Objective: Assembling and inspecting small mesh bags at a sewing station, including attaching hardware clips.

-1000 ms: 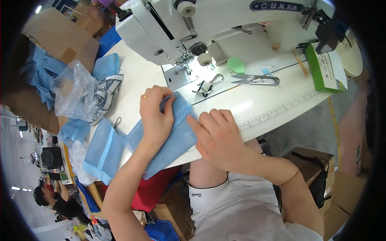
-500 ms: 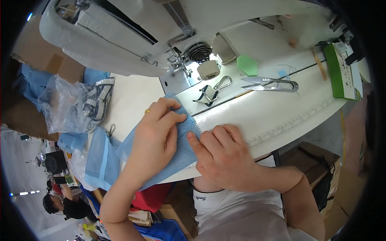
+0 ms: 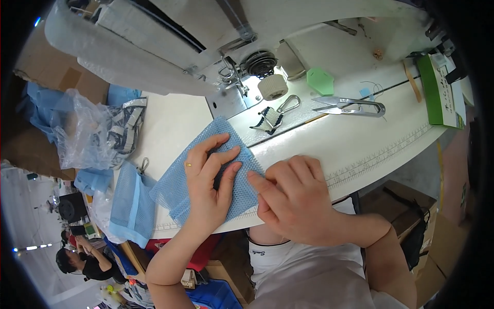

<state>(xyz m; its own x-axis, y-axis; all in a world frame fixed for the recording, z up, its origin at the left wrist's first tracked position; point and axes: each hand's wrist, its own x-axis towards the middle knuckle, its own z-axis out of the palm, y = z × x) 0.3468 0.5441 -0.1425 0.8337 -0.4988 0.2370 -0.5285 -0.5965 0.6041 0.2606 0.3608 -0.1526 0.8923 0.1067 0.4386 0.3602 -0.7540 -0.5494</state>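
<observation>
A piece of blue mesh fabric lies flat on the white sewing table, just in front of the sewing machine's presser foot. My left hand presses down on the mesh with spread fingers, a ring on one finger. My right hand pinches the right edge of the mesh with fingertips touching it. A short striped strap with a metal clip sits behind the mesh, near the needle plate.
Thread snips and a green plastic piece lie on the table to the right. A green box stands at far right. A plastic bag with straps and a blue mesh pouch lie left. Another person sits lower left.
My view has dropped closer to the table. Both hands have flattened the mesh piece and shifted it slightly toward the machine's needle.
</observation>
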